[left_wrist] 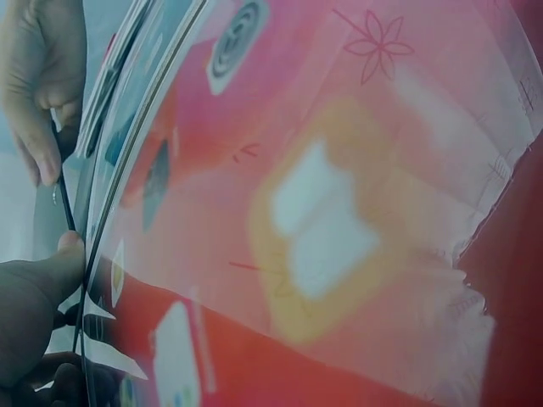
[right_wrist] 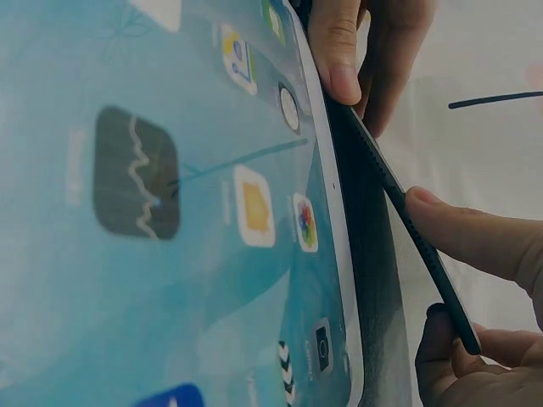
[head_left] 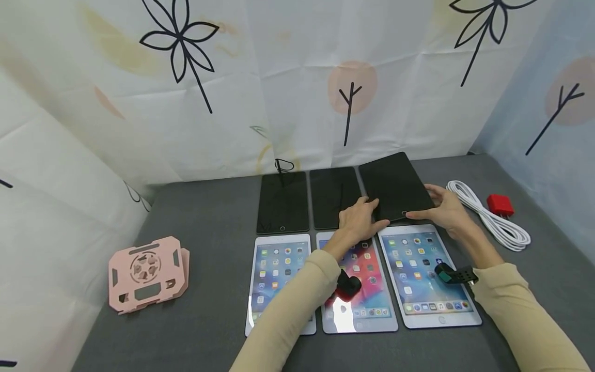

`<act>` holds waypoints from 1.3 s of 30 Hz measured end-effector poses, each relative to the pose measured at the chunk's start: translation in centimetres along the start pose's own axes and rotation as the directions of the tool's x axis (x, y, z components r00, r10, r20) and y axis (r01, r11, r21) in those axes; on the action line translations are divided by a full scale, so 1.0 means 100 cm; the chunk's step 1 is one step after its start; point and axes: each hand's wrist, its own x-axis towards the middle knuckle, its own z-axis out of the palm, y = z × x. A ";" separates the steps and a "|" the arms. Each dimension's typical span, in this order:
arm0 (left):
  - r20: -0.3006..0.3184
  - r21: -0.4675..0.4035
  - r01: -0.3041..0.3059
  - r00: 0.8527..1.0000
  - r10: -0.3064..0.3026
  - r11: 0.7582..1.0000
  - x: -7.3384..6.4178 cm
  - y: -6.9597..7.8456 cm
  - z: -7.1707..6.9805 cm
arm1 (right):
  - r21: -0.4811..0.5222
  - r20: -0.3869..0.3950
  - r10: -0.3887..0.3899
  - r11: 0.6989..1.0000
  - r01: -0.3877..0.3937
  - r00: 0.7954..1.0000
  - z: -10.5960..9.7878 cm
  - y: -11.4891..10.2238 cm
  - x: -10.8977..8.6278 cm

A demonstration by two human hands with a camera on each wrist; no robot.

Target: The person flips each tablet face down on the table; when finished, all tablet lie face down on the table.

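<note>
Both hands are on a black tablet [head_left: 395, 187] at the back right. Its far end is turned askew and its right side is raised off the table. My right hand [head_left: 445, 211] grips the near right corner, thumb on top and fingers underneath, as the right wrist view shows. At the near left corner my left hand [head_left: 359, 219] pinches the tablet between thumb and fingers. Two more black tablets [head_left: 282, 202] lie flat to the left. In front are three white tablets with lit screens: a left one [head_left: 279, 268], a middle one [head_left: 372, 289] partly under my left forearm, and a right one [head_left: 423, 268].
A coiled white cable [head_left: 492, 219] and a red charger plug [head_left: 500, 205] lie to the right. On the left sits a pink cut-out panel [head_left: 149, 274]. Thin black cord [head_left: 284, 165] shows behind the black tablets. Printed cloth walls enclose the grey tabletop [head_left: 209, 227].
</note>
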 end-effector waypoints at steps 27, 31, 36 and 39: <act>-0.040 -0.172 0.034 0.998 -0.042 0.985 -0.001 0.015 -0.006 | -0.161 -0.076 -0.210 0.967 0.196 0.975 -0.007 -0.022 -0.015; -0.048 -0.175 0.032 0.998 -0.041 0.984 -0.001 0.019 -0.004 | -0.179 -0.081 -0.203 0.966 0.186 0.976 -0.010 -0.023 -0.018; -0.046 -0.193 0.022 0.998 -0.031 0.981 -0.001 0.023 -0.003 | -0.195 -0.107 -0.248 0.955 0.224 0.963 -0.011 -0.024 -0.018; -0.053 -0.214 0.015 0.998 -0.027 0.977 -0.001 0.025 -0.002 | -0.194 -0.114 -0.261 0.952 0.236 0.959 -0.011 -0.028 -0.020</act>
